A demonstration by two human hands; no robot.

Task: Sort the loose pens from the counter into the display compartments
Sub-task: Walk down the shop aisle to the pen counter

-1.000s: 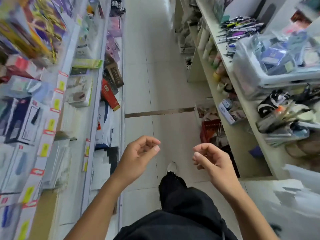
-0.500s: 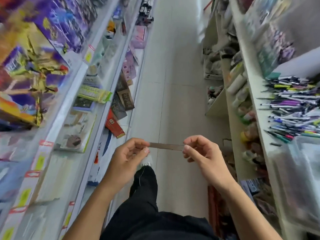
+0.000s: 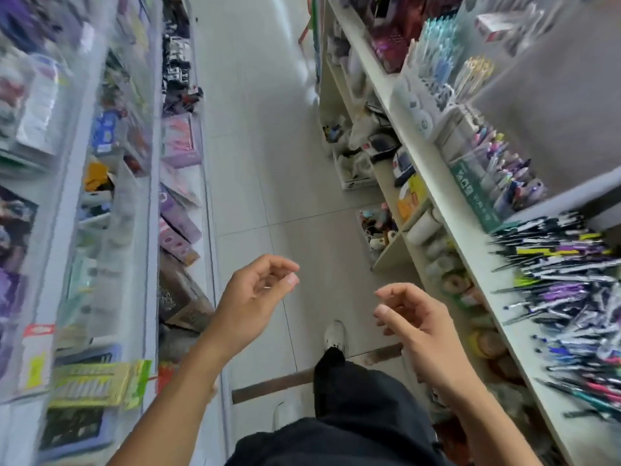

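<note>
Fingers [image 3: 285,269] of both hands hang loosely curled, holding nothing, over the aisle floor. Pens [image 3: 564,290] lie heaped on the counter [image 3: 477,260] at right, display compartments [image 3: 497,169] just beyond. Best to reach right and pinch one pen from the heap's near edge.

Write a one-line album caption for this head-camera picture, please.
Empty-handed in a stationery aisle: left hand and right hand hover beside the loose pens.
</note>
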